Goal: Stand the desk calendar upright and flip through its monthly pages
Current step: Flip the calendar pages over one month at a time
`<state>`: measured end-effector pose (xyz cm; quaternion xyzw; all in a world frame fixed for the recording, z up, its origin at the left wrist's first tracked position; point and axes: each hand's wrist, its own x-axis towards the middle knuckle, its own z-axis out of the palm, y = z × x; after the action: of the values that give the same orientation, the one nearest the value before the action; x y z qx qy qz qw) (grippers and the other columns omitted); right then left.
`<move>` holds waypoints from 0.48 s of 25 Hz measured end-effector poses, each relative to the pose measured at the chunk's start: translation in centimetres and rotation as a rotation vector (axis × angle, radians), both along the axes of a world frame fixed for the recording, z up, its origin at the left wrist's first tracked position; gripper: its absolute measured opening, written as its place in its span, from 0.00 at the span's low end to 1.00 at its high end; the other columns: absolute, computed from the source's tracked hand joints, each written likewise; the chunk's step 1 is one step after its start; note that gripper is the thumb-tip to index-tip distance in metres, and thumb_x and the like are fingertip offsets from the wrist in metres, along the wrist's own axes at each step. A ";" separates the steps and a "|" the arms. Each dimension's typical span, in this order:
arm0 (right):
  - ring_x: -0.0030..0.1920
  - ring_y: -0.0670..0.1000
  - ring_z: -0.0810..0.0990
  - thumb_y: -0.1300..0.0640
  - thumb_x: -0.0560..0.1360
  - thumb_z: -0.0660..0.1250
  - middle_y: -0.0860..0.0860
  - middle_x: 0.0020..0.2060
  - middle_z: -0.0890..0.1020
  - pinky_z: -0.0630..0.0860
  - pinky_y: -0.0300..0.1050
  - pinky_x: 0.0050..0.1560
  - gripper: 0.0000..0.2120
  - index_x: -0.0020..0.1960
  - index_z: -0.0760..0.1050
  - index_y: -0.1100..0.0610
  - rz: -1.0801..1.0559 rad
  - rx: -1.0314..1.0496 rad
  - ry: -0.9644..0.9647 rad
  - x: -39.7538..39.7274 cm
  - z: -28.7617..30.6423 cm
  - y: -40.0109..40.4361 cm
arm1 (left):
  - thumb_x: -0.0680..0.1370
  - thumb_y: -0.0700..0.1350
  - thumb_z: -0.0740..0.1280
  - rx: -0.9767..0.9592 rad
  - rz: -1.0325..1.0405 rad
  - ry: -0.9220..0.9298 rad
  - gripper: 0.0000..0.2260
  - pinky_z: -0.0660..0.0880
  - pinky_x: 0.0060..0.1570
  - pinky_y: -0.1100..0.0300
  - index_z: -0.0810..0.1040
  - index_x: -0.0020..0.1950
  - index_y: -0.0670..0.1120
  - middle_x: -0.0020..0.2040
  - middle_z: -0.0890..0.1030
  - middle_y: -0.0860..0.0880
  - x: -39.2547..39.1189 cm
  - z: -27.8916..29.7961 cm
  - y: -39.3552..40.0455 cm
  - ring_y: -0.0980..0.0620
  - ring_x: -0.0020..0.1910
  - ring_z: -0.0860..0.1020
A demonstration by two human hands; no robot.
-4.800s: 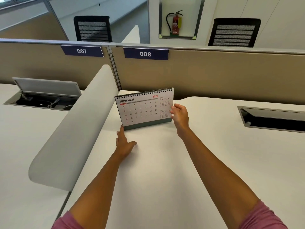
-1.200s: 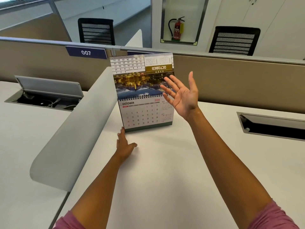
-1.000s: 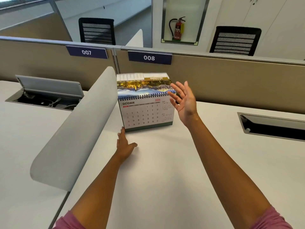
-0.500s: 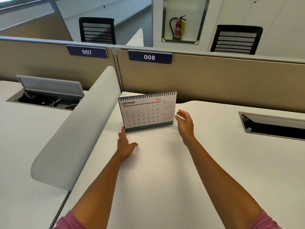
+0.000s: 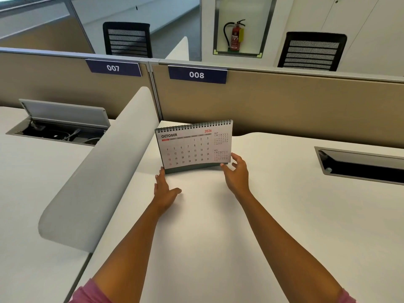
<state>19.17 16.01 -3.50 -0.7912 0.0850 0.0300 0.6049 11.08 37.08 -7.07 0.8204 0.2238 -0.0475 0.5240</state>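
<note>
The desk calendar (image 5: 192,147) stands upright on the white desk (image 5: 207,226), spiral binding on top, showing the October 2026 page. My left hand (image 5: 164,190) lies flat on the desk, its fingertips against the lower left corner of the calendar's green base. My right hand (image 5: 237,173) is at the lower right corner of the October page, thumb under the bottom edge and index finger on the right edge, pinching the page. The corner of the page bends slightly outward.
A rounded grey divider (image 5: 98,178) runs along the desk's left side. A tan partition (image 5: 284,101) labelled 007 and 008 stands behind the calendar. An open cable tray (image 5: 61,130) is on the left, a recessed cable slot (image 5: 360,167) on the right.
The November page went over the top, leaving October showing. My right hand came down from the raised page and closed on the October page's lower right corner. The left hand stayed put.
</note>
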 end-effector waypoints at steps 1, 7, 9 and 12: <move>0.66 0.55 0.73 0.57 0.76 0.70 0.54 0.69 0.73 0.74 0.48 0.64 0.23 0.68 0.68 0.53 -0.034 0.026 -0.020 -0.3 -0.1 -0.1 | 0.76 0.37 0.66 -0.001 0.005 0.008 0.42 0.40 0.78 0.49 0.42 0.80 0.51 0.82 0.45 0.50 0.0 0.0 0.0 0.47 0.80 0.39; 0.50 0.49 0.82 0.54 0.74 0.73 0.52 0.54 0.83 0.75 0.29 0.45 0.13 0.57 0.77 0.56 -0.176 0.142 -0.122 -1.7 -0.5 -1.1 | 0.76 0.36 0.65 -0.001 0.008 0.008 0.41 0.42 0.79 0.49 0.43 0.80 0.51 0.82 0.47 0.48 -0.1 0.5 -0.2 0.45 0.81 0.41; 0.46 0.44 0.83 0.54 0.73 0.75 0.49 0.48 0.84 0.76 0.30 0.44 0.14 0.56 0.78 0.55 -0.187 0.166 -0.119 -1.9 -0.5 -1.2 | 0.76 0.37 0.65 -0.007 0.021 0.022 0.41 0.45 0.79 0.45 0.43 0.80 0.52 0.81 0.48 0.48 -0.1 0.5 -0.2 0.41 0.80 0.44; 0.44 0.40 0.84 0.55 0.71 0.76 0.47 0.45 0.84 0.78 0.31 0.46 0.15 0.57 0.81 0.56 -0.176 0.172 -0.121 -2.1 -0.7 -1.3 | 0.76 0.37 0.65 -0.018 0.027 0.036 0.41 0.46 0.79 0.44 0.42 0.80 0.53 0.82 0.46 0.49 -0.2 0.6 -0.2 0.41 0.80 0.44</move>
<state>17.09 14.72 -4.19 -0.7262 0.1147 -0.0640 0.6748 10.86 36.88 -6.42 0.8117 0.2436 -0.0571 0.5278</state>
